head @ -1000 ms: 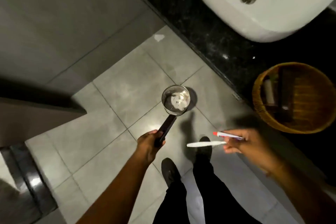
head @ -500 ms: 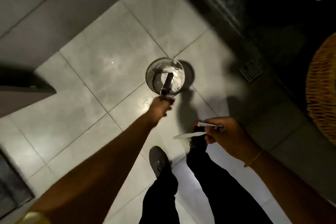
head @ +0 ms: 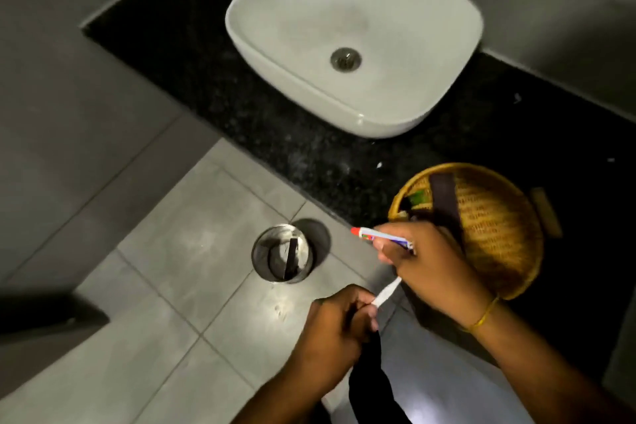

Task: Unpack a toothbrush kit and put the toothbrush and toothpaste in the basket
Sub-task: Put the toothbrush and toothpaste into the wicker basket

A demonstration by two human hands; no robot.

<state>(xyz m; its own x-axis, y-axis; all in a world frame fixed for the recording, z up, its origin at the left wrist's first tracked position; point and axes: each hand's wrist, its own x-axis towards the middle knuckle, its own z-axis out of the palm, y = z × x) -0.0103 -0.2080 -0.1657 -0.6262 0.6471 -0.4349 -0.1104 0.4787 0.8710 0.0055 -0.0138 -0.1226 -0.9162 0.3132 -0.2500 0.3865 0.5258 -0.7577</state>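
Step in hand: kit unpacked, items not yet in basket.
Right hand (head: pixel 433 265): closed on toothpaste (head: pixel 382 237), a slim white tube with red cap, and on toothbrush (head: pixel 387 291), thin white plastic.
Left hand (head: pixel 339 323): pinching the brush's near end.
Basket (head: pixel 506 227): round, woven, tan, on black counter (head: pixel 241 107), just right of the hands.
Bin (head: pixel 283 257): round steel, on floor; dark wrapper inside.
Next, probably: carry both right, release into basket.
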